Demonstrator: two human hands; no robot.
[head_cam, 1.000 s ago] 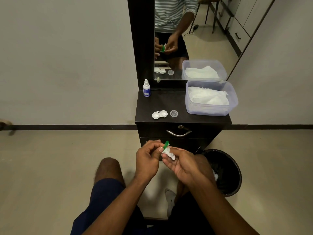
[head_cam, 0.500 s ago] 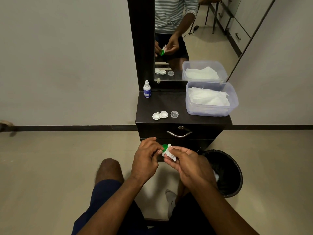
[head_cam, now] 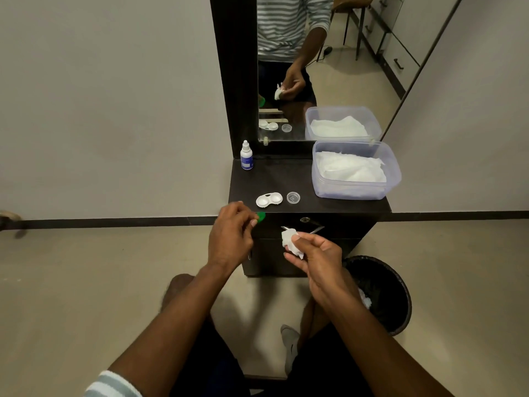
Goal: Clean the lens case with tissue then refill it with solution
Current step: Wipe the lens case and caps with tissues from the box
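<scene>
A green cap [head_cam: 261,217] is being pinched in the left hand [head_cam: 232,239], near the lens case [head_cam: 269,200] on the surface [head_cam: 303,181]; crumpled tissue [head_cam: 290,239] is being gripped by the right hand [head_cam: 315,255]. It is best set down gently.

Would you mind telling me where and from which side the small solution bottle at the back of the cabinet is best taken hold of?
Grip the solution bottle round its labelled body, below the narrow nozzle, coming from the front or its left side. It stands upright at the cabinet top's back-left corner, with the mirror frame close behind and the lens case well clear in front.
</scene>
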